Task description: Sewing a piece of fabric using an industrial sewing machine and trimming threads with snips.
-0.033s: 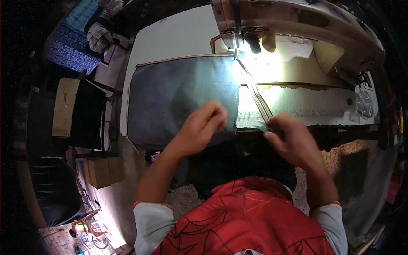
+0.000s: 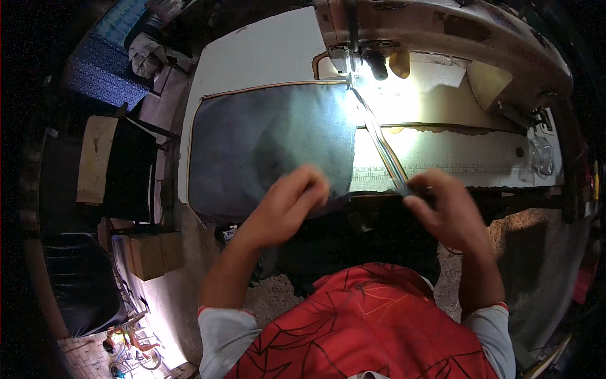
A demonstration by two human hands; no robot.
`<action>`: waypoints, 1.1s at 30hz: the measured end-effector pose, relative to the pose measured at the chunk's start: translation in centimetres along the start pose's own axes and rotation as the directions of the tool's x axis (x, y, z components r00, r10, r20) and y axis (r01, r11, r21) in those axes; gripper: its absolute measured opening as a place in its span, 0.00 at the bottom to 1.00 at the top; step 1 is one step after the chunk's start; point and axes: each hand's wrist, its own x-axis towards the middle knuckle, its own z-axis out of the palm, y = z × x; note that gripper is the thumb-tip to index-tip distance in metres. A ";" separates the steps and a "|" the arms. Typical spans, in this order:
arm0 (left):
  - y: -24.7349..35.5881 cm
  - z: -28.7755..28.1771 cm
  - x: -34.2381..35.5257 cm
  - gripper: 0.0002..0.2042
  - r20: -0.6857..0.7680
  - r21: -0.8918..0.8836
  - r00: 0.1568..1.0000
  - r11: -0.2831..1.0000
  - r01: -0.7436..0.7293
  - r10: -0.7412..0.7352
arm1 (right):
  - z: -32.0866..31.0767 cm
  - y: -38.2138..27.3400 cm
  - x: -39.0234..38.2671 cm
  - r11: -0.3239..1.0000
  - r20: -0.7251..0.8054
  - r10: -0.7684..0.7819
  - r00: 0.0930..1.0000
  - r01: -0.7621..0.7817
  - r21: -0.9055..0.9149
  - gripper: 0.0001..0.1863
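A dark grey-blue fabric piece (image 2: 271,145) with striped edging lies on the white sewing machine table, its upper right corner under the needle area (image 2: 351,79). From there a striped tape (image 2: 382,142) runs down to my right hand (image 2: 451,211), whose thumb and fingers are closed on its lower end. My left hand (image 2: 290,205) hovers over the lower part of the fabric. Its fingers are curled together and somewhat blurred; whether anything sits between them is hidden.
The sewing machine arm (image 2: 454,28) spans the top right, with a bright lamp glow beneath. A ruler strip (image 2: 442,170) runs along the table's near side. A clear plastic bag (image 2: 541,155) lies at the right end. To the left stand a cardboard box (image 2: 154,252) and a black seat (image 2: 82,284).
My left hand has shifted slightly down and left. My right hand has moved a little right and down; a small pointed blade-like thing beside its fingertips no longer shows clearly.
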 end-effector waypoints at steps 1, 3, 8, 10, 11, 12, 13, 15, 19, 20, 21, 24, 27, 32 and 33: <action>0.1 -0.3 -2.1 0.05 0.059 -0.039 0.998 0.999 0.036 -0.033 | -1.3 1.0 -0.5 0.998 -0.038 0.054 0.998 -0.055 -0.007 0.13; -1.2 -0.6 -6.1 0.05 0.171 -0.088 0.973 0.981 0.172 -0.155 | -3.3 2.5 -0.5 0.994 -0.222 0.065 0.973 -0.083 -0.073 0.13; -4.9 3.7 -7.9 0.02 -0.081 -0.309 0.978 0.938 0.158 -0.192 | -2.2 1.7 1.9 0.994 -0.095 -0.105 0.990 0.102 -0.035 0.12; -4.3 4.0 -6.7 0.01 -0.181 -0.396 0.980 0.918 0.006 -0.084 | -0.8 -0.4 2.3 0.985 0.092 -0.163 0.982 0.168 -0.049 0.13; -3.8 3.7 -6.4 0.01 -0.208 -0.388 0.978 0.920 -0.054 -0.030 | 0.1 -0.4 2.1 0.985 0.138 -0.171 0.976 0.169 0.020 0.13; -3.4 3.5 -6.1 0.01 -0.218 -0.395 0.976 0.914 -0.093 0.005 | 1.3 -0.1 1.8 0.962 0.125 -0.261 0.957 0.269 -0.051 0.14; -2.9 3.2 -5.7 0.01 -0.228 -0.400 0.973 0.907 -0.133 0.042 | 2.4 0.3 1.6 0.924 0.118 -0.350 0.929 0.363 -0.122 0.14; -1.4 3.0 -5.1 0.01 -0.229 -0.391 0.969 0.903 -0.177 0.091 | 4.2 0.7 1.2 0.910 0.097 -0.384 0.918 0.394 -0.128 0.15; 0.9 3.3 -3.1 0.01 -0.206 -0.358 0.958 0.896 -0.262 0.198 | 6.0 0.7 0.8 0.891 0.029 -0.435 0.900 0.435 -0.125 0.16; 1.3 3.6 -2.4 0.01 -0.210 -0.347 0.951 0.893 -0.287 0.225 | 6.4 0.5 0.9 0.892 0.027 -0.435 0.900 0.435 -0.125 0.16; 1.5 3.8 -1.9 0.01 -0.209 -0.347 0.951 0.892 -0.288 0.226 | 6.8 0.3 1.1 0.896 0.009 -0.433 0.901 0.432 -0.100 0.15; 2.0 3.9 -1.0 0.01 -0.176 -0.311 0.962 0.916 -0.254 0.207 | 7.5 0.2 1.6 0.907 0.043 -0.415 0.909 0.417 -0.065 0.13; 2.0 3.6 -0.6 0.01 -0.162 -0.307 0.971 0.926 -0.218 0.175 | 6.7 0.8 1.4 0.921 0.059 -0.382 0.922 0.385 -0.052 0.11; 1.8 3.7 -0.4 0.01 -0.221 -0.325 0.956 0.909 -0.260 0.195 | 5.2 0.6 0.3 0.943 0.026 -0.331 0.943 0.331 -0.011 0.13; 1.8 3.8 -0.2 0.01 -0.215 -0.329 0.957 0.908 -0.260 0.196 | 6.1 0.4 0.4 0.926 0.045 -0.374 0.926 0.375 -0.028 0.14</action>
